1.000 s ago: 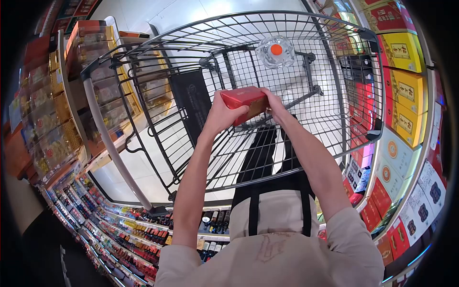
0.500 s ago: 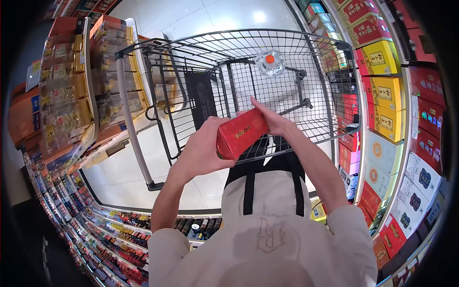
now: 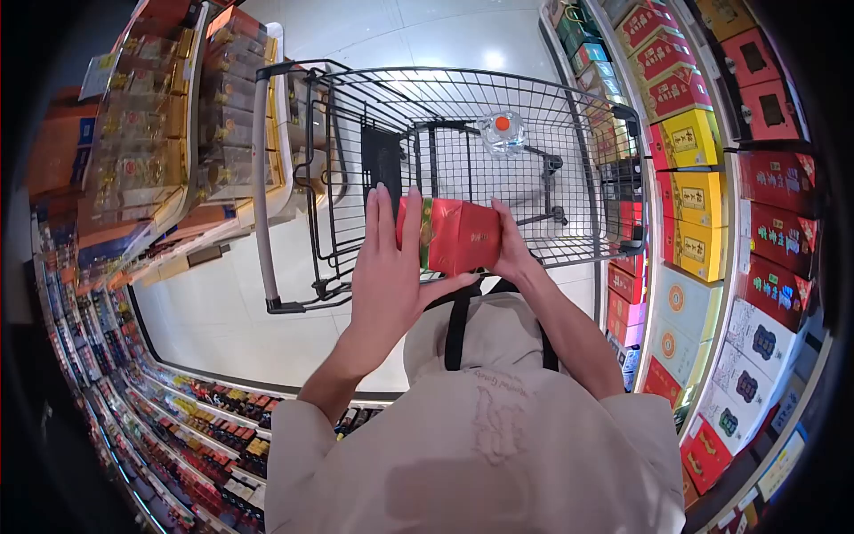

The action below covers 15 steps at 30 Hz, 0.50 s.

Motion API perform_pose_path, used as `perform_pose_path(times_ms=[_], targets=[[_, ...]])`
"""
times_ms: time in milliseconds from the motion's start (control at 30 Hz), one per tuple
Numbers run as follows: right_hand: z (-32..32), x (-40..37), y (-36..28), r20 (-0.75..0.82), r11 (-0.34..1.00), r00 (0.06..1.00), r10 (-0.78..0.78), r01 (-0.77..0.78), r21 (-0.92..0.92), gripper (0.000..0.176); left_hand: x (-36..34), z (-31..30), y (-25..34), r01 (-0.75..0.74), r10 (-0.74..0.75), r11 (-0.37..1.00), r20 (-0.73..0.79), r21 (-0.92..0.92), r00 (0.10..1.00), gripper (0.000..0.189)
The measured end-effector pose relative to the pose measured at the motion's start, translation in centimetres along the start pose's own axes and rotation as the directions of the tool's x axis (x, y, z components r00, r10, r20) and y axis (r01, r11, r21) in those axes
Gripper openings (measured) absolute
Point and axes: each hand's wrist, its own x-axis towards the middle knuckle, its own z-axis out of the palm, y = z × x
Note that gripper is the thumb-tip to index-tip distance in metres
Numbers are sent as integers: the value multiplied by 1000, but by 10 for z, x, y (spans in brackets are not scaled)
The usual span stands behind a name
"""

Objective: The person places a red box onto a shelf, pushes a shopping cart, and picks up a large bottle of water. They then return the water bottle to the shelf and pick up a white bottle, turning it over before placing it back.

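A red box [image 3: 458, 236] with a green and gold patterned side is between my two hands, over the near side of a black wire shopping cart [image 3: 374, 160]. My left hand [image 3: 391, 267] lies against the box's left side, fingers stretched upward and thumb along its lower edge. Around the right end of the box, my right hand [image 3: 513, 245] has its fingers wrapped; some of them are hidden behind it. Inside the cart stands a clear plastic bottle [image 3: 504, 142] with an orange cap.
Shelves of boxed goods run along the right, with yellow boxes [image 3: 698, 196] and white boxes [image 3: 756, 343]. Clear-fronted packages [image 3: 142, 169] fill racks at the left. Rows of small goods line the lower left. The cart's grey handle [image 3: 262, 187] is left of my hands.
The red box has turned, now showing its green and gold side. My left hand's fingers have straightened and spread against it. In view, the cart's handle sits further right.
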Motion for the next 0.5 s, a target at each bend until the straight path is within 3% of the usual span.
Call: perform_pose_path(times_ms=[33, 100, 167, 200, 233, 300, 367, 433, 500], targets=[[4, -3, -3, 9, 1000, 1000, 23, -23, -19, 74, -3, 1, 7, 88, -88, 996, -29, -7, 996, 128], [10, -6, -9, 17, 996, 997, -76, 76, -35, 74, -5, -4, 20, 126, -121, 990, -73, 66, 990, 127], [1, -1, -16, 110, 999, 993, -51, 51, -2, 73, -4, -5, 30, 149, -156, 987, -138, -60, 978, 125], [-1, -3, -19, 153, 997, 986, -71, 66, 35, 71, -3, -9, 36, 211, -230, 961, -89, -180, 969, 119], [-4, -7, -23, 191, 994, 977, -93, 80, 73, 70, -3, -10, 40, 232, -252, 956, -93, -182, 963, 119], [-5, -19, -31, 207, 994, 973, -103, 96, 41, 68, -2, -9, 45, 422, -448, 785, 55, -454, 892, 111], [-2, -32, -40, 133, 946, 958, -255, 276, -172, 68, -4, -2, 52, 440, -482, 751, 47, -492, 875, 102], [12, -55, -53, 159, 935, 961, -225, 259, -243, 70, -9, 10, 59, 497, -559, 625, 99, -602, 823, 121], [14, -68, -60, 153, 897, 964, -218, 260, -358, 69, -14, 14, 70, 563, -606, 572, 154, -597, 780, 119]])
